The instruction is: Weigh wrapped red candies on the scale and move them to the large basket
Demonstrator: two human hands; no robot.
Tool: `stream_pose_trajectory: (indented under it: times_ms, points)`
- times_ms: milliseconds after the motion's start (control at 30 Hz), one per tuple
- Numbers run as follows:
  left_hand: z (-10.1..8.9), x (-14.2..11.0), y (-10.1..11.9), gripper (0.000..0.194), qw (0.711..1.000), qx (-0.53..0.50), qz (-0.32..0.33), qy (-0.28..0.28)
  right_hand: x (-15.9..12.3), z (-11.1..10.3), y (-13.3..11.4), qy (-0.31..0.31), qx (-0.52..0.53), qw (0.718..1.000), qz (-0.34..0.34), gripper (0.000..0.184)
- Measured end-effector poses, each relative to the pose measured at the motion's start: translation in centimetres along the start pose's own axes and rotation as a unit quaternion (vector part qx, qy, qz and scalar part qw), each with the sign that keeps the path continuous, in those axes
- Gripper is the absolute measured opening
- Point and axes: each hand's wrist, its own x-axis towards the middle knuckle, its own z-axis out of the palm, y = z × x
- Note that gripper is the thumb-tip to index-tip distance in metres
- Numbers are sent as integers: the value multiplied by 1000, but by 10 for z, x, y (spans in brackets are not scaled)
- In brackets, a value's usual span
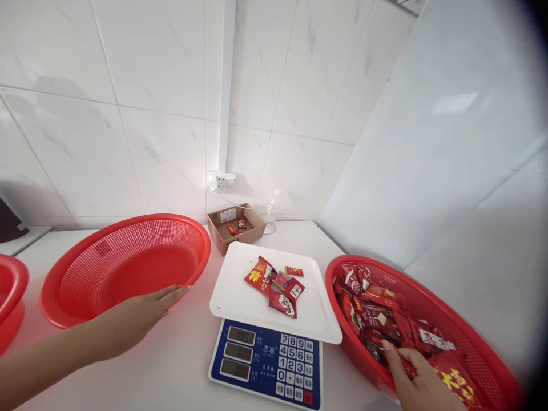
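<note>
The left hand (pixel 132 319) is out flat and relaxed, fingers stretched and holding nothing, with the fingertips at the rim of a big round red mesh basket (pixel 85 257). Another red basket (pixel 11 285) pokes into view at the far left edge, right beside that one.

Over on the right, the right hand (pixel 422 379) is down in a second red basket (pixel 479 348) piled with red snack packets (pixel 377 311). Its fingers (pixel 396 357) are curled in among the packets, but you can't really tell if it's got hold of one or is just touching them.

Between the baskets sits a blue digital scale (pixel 265 365) with a white tray (pixel 240 291) on top, and a small heap of red packets (pixel 274 288) lies on that tray. (The scale readout is too dim and small to read properly, so no weight from me.)

Behind the scale, a cardboard box (pixel 218 231) sits tilted on the white counter (pixel 171 365) with a few little red packets (pixel 233 228) inside. Just beside it stands a clear plastic bottle (pixel 270 211), and a wall socket (pixel 222 181) sits on the white tile wall (pixel 107 154) above them.
</note>
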Motion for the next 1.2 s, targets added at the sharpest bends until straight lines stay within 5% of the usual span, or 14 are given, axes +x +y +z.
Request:
stream_pose_trajectory:
  times_ms: [67, 233, 467, 633, 900, 1067, 1200]
  points:
    - [-10, 9, 5, 50, 998, -7, 26, -58, -1, -3, -4, -1, -5, 1000, 0, 42]
    - [-18, 45, 49, 60, 990, -4, 129, -50, -5, -19, -23, -35, -4, 999, 35, 43]
    - [8, 123, 141, 47, 968, -22, 244, -44, -11, -33, -44, -43, 6, 997, 62, 43]
    - [18, 156, 162, 34, 966, -31, 250, -55, -14, -36, -44, -57, 15, 997, 53, 44]
    - [-8, 143, 135, 38, 980, -121, 150, -52, -17, -41, -50, -48, 2, 997, 57, 46]
    - [-45, 120, 90, 25, 988, -142, 54, -21, -14, -36, -45, -39, 2, 998, 53, 43]
    - [-64, 105, 40, 35, 992, -119, -51, 16, -16, -39, -48, -53, 0, 997, 57, 45]
